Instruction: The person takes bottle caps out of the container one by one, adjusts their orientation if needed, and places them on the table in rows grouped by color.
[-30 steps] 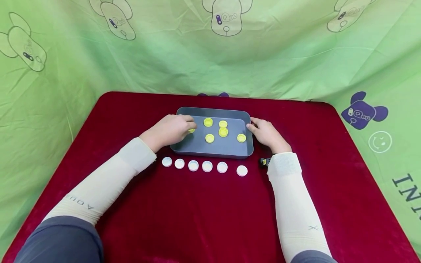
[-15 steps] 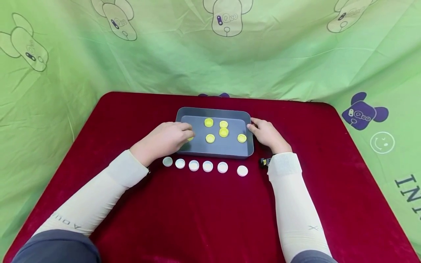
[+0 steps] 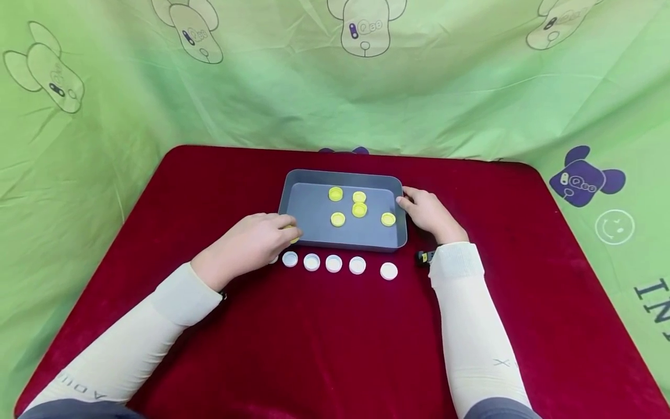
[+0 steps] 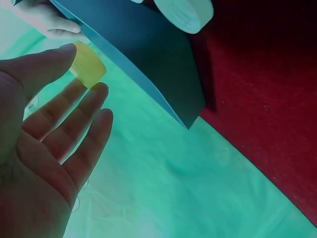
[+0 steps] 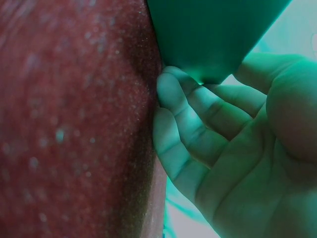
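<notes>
My left hand (image 3: 256, 241) pinches a yellow bottle cap (image 4: 88, 65) between thumb and fingertips, over the front left corner of a grey rectangular tray (image 3: 314, 228). In the head view the fingers hide part of that cap. My right hand (image 3: 431, 215) grips the tray's right side, thumb at the rim and fingers along the outer wall, as the right wrist view also shows. Several other yellow caps (image 3: 337, 219) lie inside the tray. In front of it runs a row of white caps (image 3: 334, 263); the leftmost is mostly covered by my left hand.
Dark red cloth (image 3: 335, 337) covers the table. A green printed curtain (image 3: 293, 105) hangs behind and at both sides. A small black device (image 3: 423, 258) shows beside the right wrist.
My left hand has come from inside the tray's left end toward me and leftward, carrying the yellow bottle cap to the front left corner. The right hand keeps its grip on the tray.
</notes>
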Demonstrator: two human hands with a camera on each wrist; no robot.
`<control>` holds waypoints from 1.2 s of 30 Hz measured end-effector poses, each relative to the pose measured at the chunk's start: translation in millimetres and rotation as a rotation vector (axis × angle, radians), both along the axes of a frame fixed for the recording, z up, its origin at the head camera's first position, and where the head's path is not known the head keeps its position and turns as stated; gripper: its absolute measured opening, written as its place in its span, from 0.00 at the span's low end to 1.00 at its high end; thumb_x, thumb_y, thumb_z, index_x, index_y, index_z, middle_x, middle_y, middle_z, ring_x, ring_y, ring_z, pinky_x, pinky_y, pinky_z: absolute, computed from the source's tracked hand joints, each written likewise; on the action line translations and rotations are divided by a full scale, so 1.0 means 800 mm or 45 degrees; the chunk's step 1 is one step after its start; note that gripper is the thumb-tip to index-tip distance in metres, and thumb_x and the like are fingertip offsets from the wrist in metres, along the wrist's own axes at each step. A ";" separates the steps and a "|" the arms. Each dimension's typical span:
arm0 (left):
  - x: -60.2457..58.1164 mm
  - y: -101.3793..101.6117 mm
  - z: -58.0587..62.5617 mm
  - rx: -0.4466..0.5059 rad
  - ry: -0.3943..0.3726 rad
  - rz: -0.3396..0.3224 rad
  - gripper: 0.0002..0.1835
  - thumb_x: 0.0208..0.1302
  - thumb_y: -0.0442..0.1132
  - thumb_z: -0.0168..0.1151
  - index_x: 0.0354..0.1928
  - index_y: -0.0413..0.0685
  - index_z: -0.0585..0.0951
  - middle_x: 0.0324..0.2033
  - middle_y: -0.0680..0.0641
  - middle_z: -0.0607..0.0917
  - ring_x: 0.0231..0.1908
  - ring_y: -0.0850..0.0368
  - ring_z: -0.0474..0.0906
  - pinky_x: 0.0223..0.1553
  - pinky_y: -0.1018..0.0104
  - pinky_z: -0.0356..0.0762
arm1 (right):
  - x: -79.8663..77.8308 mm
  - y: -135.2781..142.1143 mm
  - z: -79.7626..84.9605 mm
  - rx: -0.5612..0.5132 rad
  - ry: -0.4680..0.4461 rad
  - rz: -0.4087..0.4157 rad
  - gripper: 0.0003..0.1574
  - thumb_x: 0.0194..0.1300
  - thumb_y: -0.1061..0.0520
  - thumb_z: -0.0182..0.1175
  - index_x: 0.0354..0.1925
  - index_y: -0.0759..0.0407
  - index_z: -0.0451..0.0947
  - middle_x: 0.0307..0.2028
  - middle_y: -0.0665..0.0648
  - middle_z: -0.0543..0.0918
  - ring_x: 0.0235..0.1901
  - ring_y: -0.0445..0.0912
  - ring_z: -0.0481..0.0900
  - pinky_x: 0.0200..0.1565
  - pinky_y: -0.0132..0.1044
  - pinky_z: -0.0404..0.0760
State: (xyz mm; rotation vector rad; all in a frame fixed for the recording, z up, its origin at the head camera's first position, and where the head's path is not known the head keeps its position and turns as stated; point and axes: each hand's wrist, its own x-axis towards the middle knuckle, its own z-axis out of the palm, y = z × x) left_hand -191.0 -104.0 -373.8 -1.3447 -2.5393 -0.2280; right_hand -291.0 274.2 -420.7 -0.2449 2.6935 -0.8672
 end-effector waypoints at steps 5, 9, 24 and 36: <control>0.011 -0.007 -0.003 -0.013 -0.015 0.024 0.08 0.59 0.30 0.66 0.39 0.47 0.84 0.37 0.49 0.81 0.32 0.54 0.78 0.35 0.62 0.78 | 0.001 0.000 0.001 -0.001 -0.002 -0.008 0.36 0.76 0.47 0.47 0.73 0.65 0.56 0.68 0.67 0.63 0.67 0.60 0.60 0.66 0.55 0.58; 0.021 -0.012 -0.007 -0.008 -0.027 0.030 0.09 0.57 0.30 0.68 0.41 0.46 0.85 0.38 0.48 0.82 0.34 0.53 0.80 0.37 0.61 0.79 | 0.001 -0.001 0.001 -0.002 -0.005 -0.007 0.36 0.76 0.48 0.47 0.73 0.66 0.56 0.68 0.67 0.64 0.67 0.60 0.61 0.66 0.55 0.58; 0.048 -0.022 -0.018 0.026 -0.056 0.078 0.05 0.59 0.35 0.70 0.37 0.47 0.84 0.37 0.48 0.82 0.31 0.54 0.78 0.34 0.61 0.78 | 0.001 0.001 0.001 -0.005 -0.002 0.005 0.36 0.76 0.48 0.47 0.72 0.66 0.56 0.68 0.67 0.64 0.67 0.60 0.60 0.65 0.56 0.58; 0.066 -0.033 -0.032 0.051 -0.060 0.104 0.07 0.58 0.35 0.71 0.39 0.47 0.85 0.39 0.47 0.82 0.34 0.53 0.80 0.35 0.60 0.79 | 0.000 -0.001 0.001 0.009 0.017 0.011 0.36 0.76 0.48 0.47 0.72 0.66 0.56 0.68 0.67 0.63 0.68 0.60 0.59 0.66 0.55 0.57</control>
